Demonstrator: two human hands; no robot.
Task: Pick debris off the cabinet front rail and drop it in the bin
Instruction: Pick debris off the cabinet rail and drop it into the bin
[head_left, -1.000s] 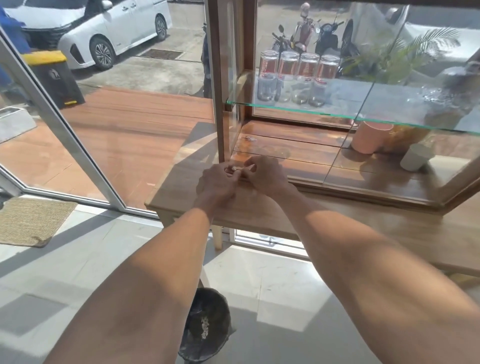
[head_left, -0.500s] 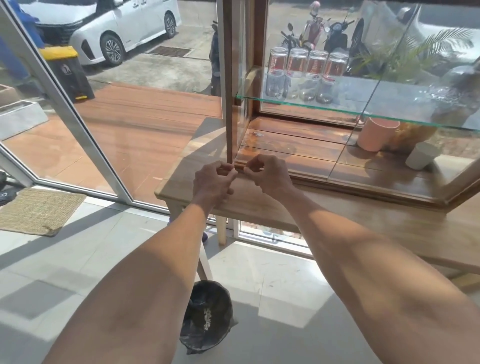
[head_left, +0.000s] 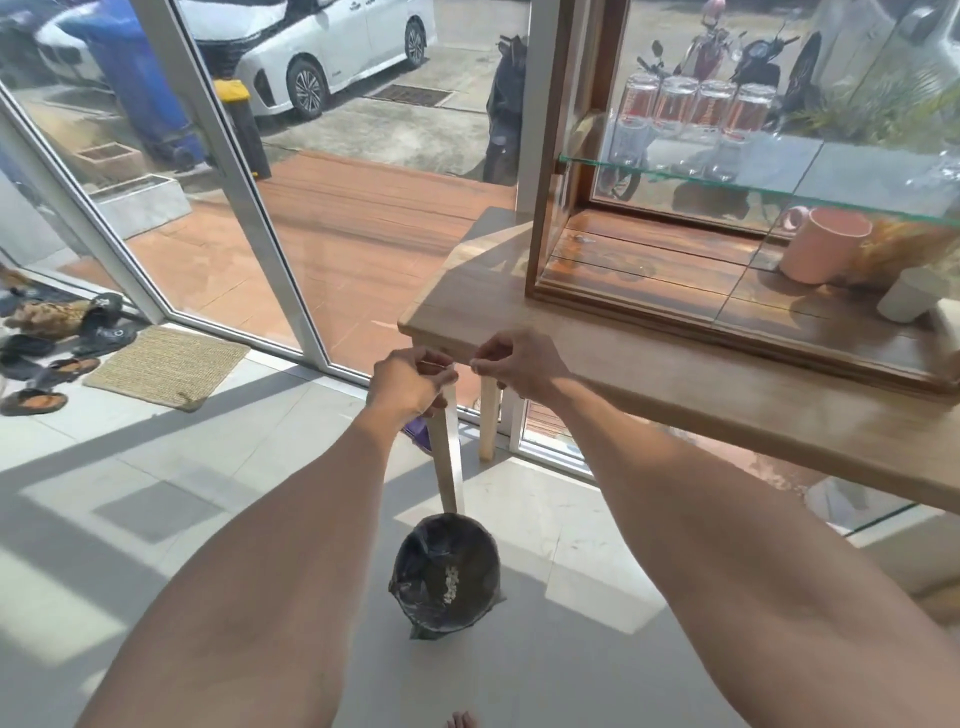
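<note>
Your left hand (head_left: 410, 384) and your right hand (head_left: 511, 366) are both raised in front of the near corner of the wooden table (head_left: 649, 374), close to each other but not touching, and both are well away from the cabinet front rail (head_left: 727, 325). In each hand the thumb and forefinger are pinched together, and between the two pinches you hold a thin pale strip of debris (head_left: 460, 365). It is very small and a little blurred, so you can only see that its long axis lies almost level, running from left to right, with one end at each hand. What material it is, I cannot tell. The bin (head_left: 447, 574) stands on the tiled floor (head_left: 156, 493) below your hands and a little nearer to you, beside the table leg (head_left: 449, 457). It has a black liner, its mouth faces up, and some small white pieces lie inside it. The cabinet (head_left: 561, 156) stands on the table top, with glasses (head_left: 696, 114) on its glass shelf and a pink cup (head_left: 823, 244) on its wooden base
</note>
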